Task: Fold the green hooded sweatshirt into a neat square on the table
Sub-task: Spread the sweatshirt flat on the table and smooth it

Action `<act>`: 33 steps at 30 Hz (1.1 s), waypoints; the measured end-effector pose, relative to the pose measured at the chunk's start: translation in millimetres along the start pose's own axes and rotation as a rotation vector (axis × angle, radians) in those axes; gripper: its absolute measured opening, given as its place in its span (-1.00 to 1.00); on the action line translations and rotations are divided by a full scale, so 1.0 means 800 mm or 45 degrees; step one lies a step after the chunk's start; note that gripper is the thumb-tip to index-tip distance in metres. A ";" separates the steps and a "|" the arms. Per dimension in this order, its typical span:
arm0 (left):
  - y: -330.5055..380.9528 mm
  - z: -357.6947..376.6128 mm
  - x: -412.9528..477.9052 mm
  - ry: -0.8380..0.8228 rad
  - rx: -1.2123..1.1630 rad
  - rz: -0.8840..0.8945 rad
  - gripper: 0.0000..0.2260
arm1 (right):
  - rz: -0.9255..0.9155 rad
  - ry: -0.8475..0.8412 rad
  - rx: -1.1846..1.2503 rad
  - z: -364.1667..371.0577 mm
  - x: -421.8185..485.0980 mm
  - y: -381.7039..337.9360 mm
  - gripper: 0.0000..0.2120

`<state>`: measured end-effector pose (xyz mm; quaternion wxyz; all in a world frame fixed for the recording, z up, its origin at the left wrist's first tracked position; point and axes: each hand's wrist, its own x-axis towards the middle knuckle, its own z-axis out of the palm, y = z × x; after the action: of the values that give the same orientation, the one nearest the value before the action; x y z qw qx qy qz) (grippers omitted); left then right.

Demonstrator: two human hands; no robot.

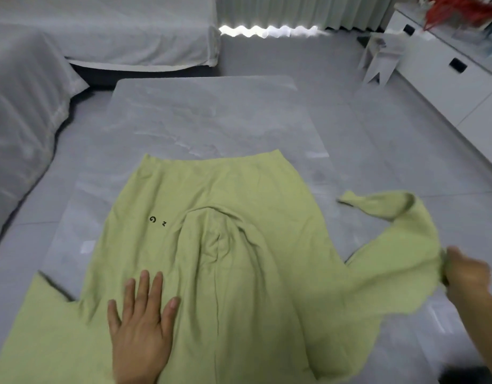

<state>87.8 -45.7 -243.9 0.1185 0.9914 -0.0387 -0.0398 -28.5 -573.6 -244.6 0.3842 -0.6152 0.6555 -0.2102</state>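
Left hand (141, 325) flat, fingers spread, pressing green hooded sweatshirt (211, 273) spread across near half of grey table (206, 112), right hand (466, 274) gripping right sleeve (400, 231), raised off near right table edge, hood (219, 245) folded onto body

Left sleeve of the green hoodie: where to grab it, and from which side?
Pinch the left sleeve at its far corner, coming from the person's left: a shadow suggests that edge is lifted off the table. The left hand, flat on the body, is nearest; the right hand grips the other sleeve.
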 end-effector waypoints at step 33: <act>-0.005 -0.007 -0.003 0.063 -0.135 0.043 -0.37 | -0.913 -1.098 -0.367 -0.086 -0.254 0.084 -0.80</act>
<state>86.3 -40.5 -239.0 0.1725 0.9836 -0.0504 -0.0151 -135.3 -379.6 -202.7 0.4337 -0.8750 0.2124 0.0340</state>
